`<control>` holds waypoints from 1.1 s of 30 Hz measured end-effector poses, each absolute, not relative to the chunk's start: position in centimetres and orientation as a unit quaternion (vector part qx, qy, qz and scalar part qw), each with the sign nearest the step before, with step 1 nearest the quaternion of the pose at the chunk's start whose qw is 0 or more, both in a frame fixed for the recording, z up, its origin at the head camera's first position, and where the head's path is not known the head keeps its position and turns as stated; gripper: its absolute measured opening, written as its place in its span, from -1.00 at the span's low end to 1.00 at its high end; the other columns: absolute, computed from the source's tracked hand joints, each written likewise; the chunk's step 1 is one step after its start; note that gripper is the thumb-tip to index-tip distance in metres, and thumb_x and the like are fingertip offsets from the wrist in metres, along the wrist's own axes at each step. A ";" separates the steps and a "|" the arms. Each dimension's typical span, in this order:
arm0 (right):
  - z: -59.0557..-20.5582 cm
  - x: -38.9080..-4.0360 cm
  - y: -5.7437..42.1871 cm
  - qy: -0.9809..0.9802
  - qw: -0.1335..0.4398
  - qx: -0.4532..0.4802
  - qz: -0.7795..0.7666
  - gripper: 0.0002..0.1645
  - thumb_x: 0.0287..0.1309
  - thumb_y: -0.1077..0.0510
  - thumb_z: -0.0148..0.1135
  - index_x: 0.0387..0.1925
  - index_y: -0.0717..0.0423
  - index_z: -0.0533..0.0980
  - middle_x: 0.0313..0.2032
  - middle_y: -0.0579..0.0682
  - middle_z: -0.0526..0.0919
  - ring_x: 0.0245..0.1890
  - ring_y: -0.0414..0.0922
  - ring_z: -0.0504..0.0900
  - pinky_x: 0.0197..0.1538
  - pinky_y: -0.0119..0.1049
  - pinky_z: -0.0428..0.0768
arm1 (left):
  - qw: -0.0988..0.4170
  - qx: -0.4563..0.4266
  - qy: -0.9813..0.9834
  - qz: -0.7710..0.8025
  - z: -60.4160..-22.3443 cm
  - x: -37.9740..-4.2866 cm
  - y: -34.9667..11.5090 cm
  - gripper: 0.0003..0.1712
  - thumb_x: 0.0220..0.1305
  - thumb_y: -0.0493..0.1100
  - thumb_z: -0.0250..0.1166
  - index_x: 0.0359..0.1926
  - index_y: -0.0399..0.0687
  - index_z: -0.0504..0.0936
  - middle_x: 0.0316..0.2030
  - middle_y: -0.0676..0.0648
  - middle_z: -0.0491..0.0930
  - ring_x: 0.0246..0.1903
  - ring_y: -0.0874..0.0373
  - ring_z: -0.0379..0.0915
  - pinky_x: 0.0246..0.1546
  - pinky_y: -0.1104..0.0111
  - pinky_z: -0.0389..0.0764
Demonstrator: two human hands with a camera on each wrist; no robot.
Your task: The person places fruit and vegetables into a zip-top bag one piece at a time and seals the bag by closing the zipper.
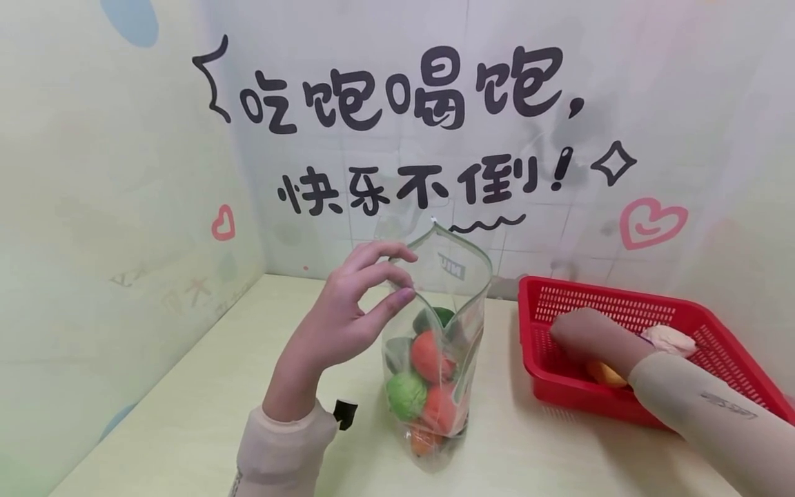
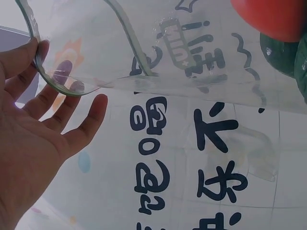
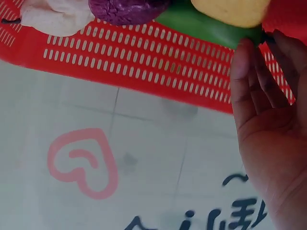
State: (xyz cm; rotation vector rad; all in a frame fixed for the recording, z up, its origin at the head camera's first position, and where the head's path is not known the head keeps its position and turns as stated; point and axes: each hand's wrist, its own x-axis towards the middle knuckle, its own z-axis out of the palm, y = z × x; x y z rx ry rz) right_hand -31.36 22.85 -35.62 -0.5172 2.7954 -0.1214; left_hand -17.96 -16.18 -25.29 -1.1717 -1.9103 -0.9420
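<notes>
Now the left hand pinches the bag; a slip may fold it below; whether right hand grips is unclear.

head view: right hand fingertips hidden, slotted red plastic basket cut at right edge. right wrist: rounded yellow item cut at top.

From here I see the bag on the table, left of the basket, produce in both, wall behind.
</notes>
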 end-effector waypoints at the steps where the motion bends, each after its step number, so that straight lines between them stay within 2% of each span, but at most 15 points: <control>1: -35.1 -31.3 22.9 0.972 0.126 -0.198 -0.030 -0.39 -0.60 -0.23 0.63 -0.38 -0.13 0.58 -0.53 -0.22 0.63 -0.57 -0.21 0.58 -0.29 -0.21 0.67 | 0.348 -0.452 -0.737 -0.364 -25.3 -18.0 -16.2 -0.95 0.21 -0.31 0.31 -0.36 -0.08 0.62 -0.01 -0.07 0.52 0.12 0.06 0.31 0.16 0.14 0.37; 4: -33.4 -31.2 23.3 0.972 0.082 -0.219 -0.016 -0.47 -0.46 -0.21 0.60 -0.35 -0.16 0.59 -0.49 -0.23 0.63 -0.55 -0.22 0.56 -0.27 -0.19 0.66 | 0.348 -0.452 -0.736 -0.364 -25.3 -18.0 -16.1 -0.92 0.19 -0.33 0.32 -0.36 -0.07 0.61 -0.01 -0.07 0.51 0.12 0.06 0.31 0.16 0.14 0.37; 7: -31.6 -31.2 24.0 0.971 0.042 -0.236 -0.005 -0.52 -0.29 -0.14 0.57 -0.23 -0.14 0.63 -0.41 -0.19 0.64 -0.48 -0.21 0.56 -0.27 -0.14 0.69 | 0.346 -0.453 -0.736 -0.365 -25.3 -17.9 -16.0 -0.92 0.19 -0.33 0.31 -0.36 -0.06 0.61 -0.01 -0.06 0.51 0.12 0.07 0.31 0.16 0.12 0.37; 11: -29.5 -30.4 24.9 0.971 0.013 -0.219 -0.096 -0.61 -0.04 -0.03 0.47 -0.15 0.00 0.65 -0.35 -0.09 0.66 -0.37 -0.12 0.57 -0.26 -0.15 0.69 | 0.345 -0.455 -0.734 -0.367 -25.3 -17.9 -16.0 -0.92 0.19 -0.33 0.32 -0.35 -0.06 0.62 -0.01 -0.06 0.52 0.12 0.07 0.31 0.15 0.07 0.38; 15: -26.8 -28.9 24.4 0.954 -0.026 -0.226 -0.196 -0.77 0.15 0.00 0.35 -0.20 0.01 0.64 -0.36 -0.05 0.65 -0.28 -0.03 0.55 -0.30 -0.22 0.62 | 0.345 -0.456 -0.733 -0.368 -25.3 -17.8 -16.1 -0.94 0.20 -0.32 0.31 -0.36 -0.08 0.62 -0.02 -0.07 0.52 0.11 0.06 0.32 0.12 0.07 0.40; 19: -23.4 -26.9 22.4 0.932 -0.123 -0.267 -0.210 -0.79 0.16 0.04 0.34 -0.17 -0.03 0.65 -0.33 -0.10 0.65 -0.25 -0.11 0.56 -0.27 -0.32 0.61 | 0.346 -0.456 -0.734 -0.365 -25.3 -17.8 -16.1 -0.94 0.20 -0.32 0.31 -0.36 -0.08 0.61 -0.02 -0.06 0.52 0.09 0.07 0.33 0.10 0.13 0.41; 22: -20.8 -25.3 20.4 0.893 -0.237 -0.326 -0.199 -0.80 0.11 0.16 0.38 -0.19 0.03 0.65 -0.35 -0.14 0.66 -0.32 -0.25 0.58 -0.25 -0.56 0.57 | 0.346 -0.455 -0.736 -0.364 -25.3 -17.8 -16.2 -0.94 0.20 -0.32 0.30 -0.36 -0.08 0.60 -0.03 -0.06 0.52 0.09 0.08 0.33 0.09 0.16 0.41; 25: -18.4 -23.5 18.2 0.835 -0.348 -0.368 -0.213 -0.80 0.06 0.31 0.38 -0.22 0.16 0.65 -0.34 -0.08 0.68 -0.33 -0.37 0.58 -0.26 -0.72 0.51 | 0.345 -0.454 -0.737 -0.364 -25.4 -17.8 -16.2 -0.93 0.20 -0.32 0.30 -0.36 -0.08 0.61 -0.03 -0.06 0.52 0.08 0.08 0.33 0.10 0.16 0.41; 29: -16.1 -21.2 15.2 0.762 -0.450 -0.395 -0.249 -0.79 0.02 0.42 0.35 -0.23 0.32 0.63 -0.30 0.03 0.70 -0.27 -0.38 0.60 -0.22 -0.70 0.53 | 0.344 -0.454 -0.737 -0.364 -25.5 -17.8 -16.1 -0.93 0.21 -0.32 0.30 -0.37 -0.06 0.61 -0.03 -0.05 0.52 0.09 0.08 0.33 0.11 0.16 0.41; 33: -15.0 -19.8 12.5 0.695 -0.522 -0.417 -0.265 -0.81 0.04 0.39 0.35 -0.24 0.37 0.64 -0.30 0.08 0.71 -0.26 -0.25 0.65 -0.17 -0.62 0.57 | 0.341 -0.458 -0.737 -0.362 -25.4 -17.8 -15.9 -0.94 0.21 -0.31 0.30 -0.37 -0.07 0.61 -0.03 -0.05 0.52 0.09 0.08 0.32 0.12 0.15 0.40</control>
